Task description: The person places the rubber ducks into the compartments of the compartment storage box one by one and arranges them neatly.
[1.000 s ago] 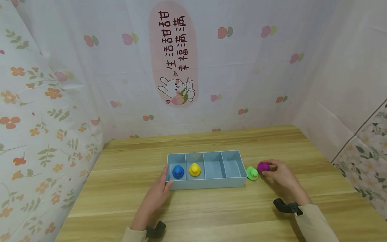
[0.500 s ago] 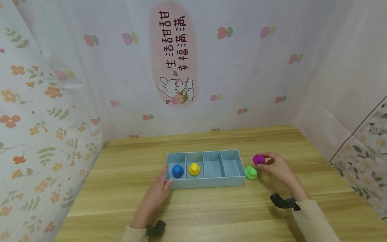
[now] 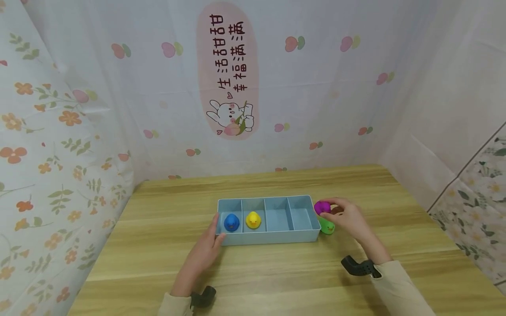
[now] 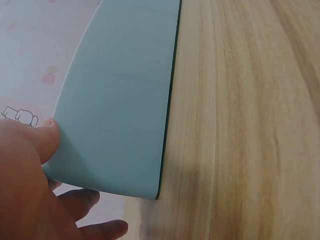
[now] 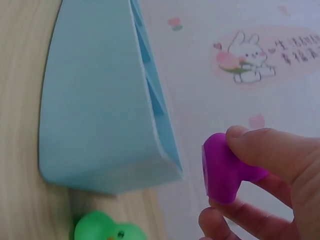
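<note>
A purple rubber duck (image 3: pixel 321 208) is pinched between the thumb and fingers of my right hand (image 3: pixel 349 218), raised just beyond the right end of the blue divided tray (image 3: pixel 272 237). In the right wrist view the purple duck (image 5: pixel 222 170) is tilted, with its flat base towards the tray. My left hand (image 3: pixel 203 251) holds the tray's left front corner, thumb on the front wall and fingers along the end. A blue duck (image 3: pixel 231 223) sits in the leftmost compartment and a yellow duck (image 3: pixel 253 220) in the one beside it. The two right compartments hold nothing.
A green duck (image 3: pixel 327 227) is on the wooden table (image 3: pixel 269 272) by the tray's right end, partly hidden under the right hand. Printed cloth (image 3: pixel 166 87) hangs behind and at both sides.
My right hand has lifted the purple duck off the table and carried it left, over the green duck towards the tray's right end. The left hand stays at the tray's corner.
</note>
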`<state>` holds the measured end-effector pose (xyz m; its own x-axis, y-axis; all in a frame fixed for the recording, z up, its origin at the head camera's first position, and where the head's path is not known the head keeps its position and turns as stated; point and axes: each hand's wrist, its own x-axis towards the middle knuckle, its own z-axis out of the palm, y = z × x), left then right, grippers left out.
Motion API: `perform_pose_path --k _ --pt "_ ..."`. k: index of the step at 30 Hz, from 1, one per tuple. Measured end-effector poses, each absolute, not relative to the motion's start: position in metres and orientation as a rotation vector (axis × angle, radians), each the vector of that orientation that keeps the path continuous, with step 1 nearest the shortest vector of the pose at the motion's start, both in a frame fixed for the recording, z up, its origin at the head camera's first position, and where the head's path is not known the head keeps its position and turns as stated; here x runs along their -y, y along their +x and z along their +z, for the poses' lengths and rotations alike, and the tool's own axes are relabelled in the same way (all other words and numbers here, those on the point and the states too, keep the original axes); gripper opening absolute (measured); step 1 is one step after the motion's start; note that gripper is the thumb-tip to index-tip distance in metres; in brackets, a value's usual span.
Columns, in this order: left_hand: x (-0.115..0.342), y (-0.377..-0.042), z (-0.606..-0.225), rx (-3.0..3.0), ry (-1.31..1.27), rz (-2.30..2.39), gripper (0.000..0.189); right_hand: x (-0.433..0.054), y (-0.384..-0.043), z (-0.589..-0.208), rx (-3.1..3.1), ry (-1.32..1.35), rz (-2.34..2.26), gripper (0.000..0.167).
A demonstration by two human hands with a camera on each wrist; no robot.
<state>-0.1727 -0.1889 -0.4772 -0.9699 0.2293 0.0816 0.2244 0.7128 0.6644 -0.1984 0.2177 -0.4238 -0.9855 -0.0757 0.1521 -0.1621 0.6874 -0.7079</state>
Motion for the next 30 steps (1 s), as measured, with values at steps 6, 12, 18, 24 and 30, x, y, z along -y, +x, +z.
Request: perform_pose_path --k 6,12,18,24,30 --pt "0.190 -0.172 -0.477 -2.916 0.399 1.127 0.062 -0.200 -0.203 -0.422 2.755 0.303 1.177 0.038" --pt "0.191 -0.172 -0.476 -2.910 0.408 1.128 0.063 -0.180 -0.206 -0.426 2.751 0.373 1.206 0.036" --pt "0.190 -0.172 -0.477 -2.901 0.391 1.125 0.063 -0.162 -0.210 -0.425 2.786 0.393 1.161 0.033" --pt "0.190 -0.173 -0.479 -2.892 0.374 1.125 0.064 -0.143 -0.213 -0.420 2.830 0.438 1.159 0.032" --pt "0.190 -0.173 -0.479 -2.908 0.384 1.128 0.063 -0.131 -0.219 -0.420 2.845 0.474 1.130 0.033"
